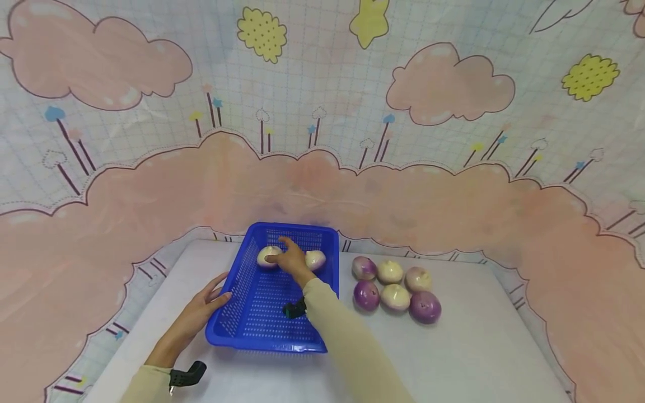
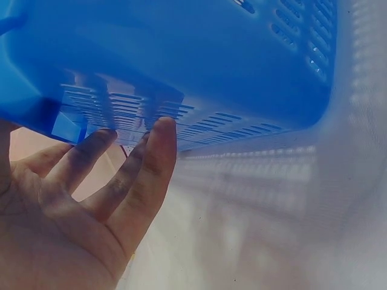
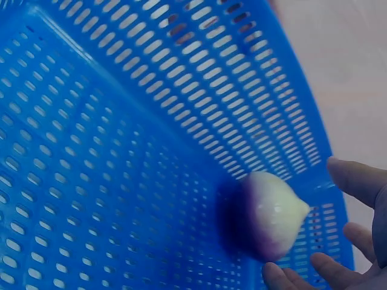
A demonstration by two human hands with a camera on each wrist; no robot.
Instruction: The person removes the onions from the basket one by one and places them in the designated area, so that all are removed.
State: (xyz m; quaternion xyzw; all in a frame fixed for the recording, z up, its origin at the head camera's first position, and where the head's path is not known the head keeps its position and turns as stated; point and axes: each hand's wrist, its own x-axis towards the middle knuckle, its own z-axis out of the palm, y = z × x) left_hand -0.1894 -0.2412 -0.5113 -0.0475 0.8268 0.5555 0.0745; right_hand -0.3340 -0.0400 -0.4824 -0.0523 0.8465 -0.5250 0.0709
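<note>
A blue perforated plastic basket point(image 1: 282, 345) stands on the white table. My left hand point(image 1: 195, 313) holds its left rim, thumb over the edge; the fingertips point(image 2: 162, 130) touch the outer wall. Inside, by the far left corner, lies a white-and-purple turnip point(image 1: 266, 257), its pale pointed end showing in the right wrist view point(image 3: 275, 211). Around it my right hand point(image 1: 293, 261) is spread, thumb in front and fingers apart. Whether the thumb touches the turnip, I cannot tell. A second turnip point(image 1: 316, 260) sits at the basket's far right, partly behind the right hand.
Several more turnips point(image 1: 395, 297), some purple and some mostly cream, lie in two rows on the table point(image 1: 478, 336), right of the basket. Behind the table hangs a printed cloth point(image 1: 403, 207) with pink clouds. Each wrist carries a small black device point(image 1: 188, 374).
</note>
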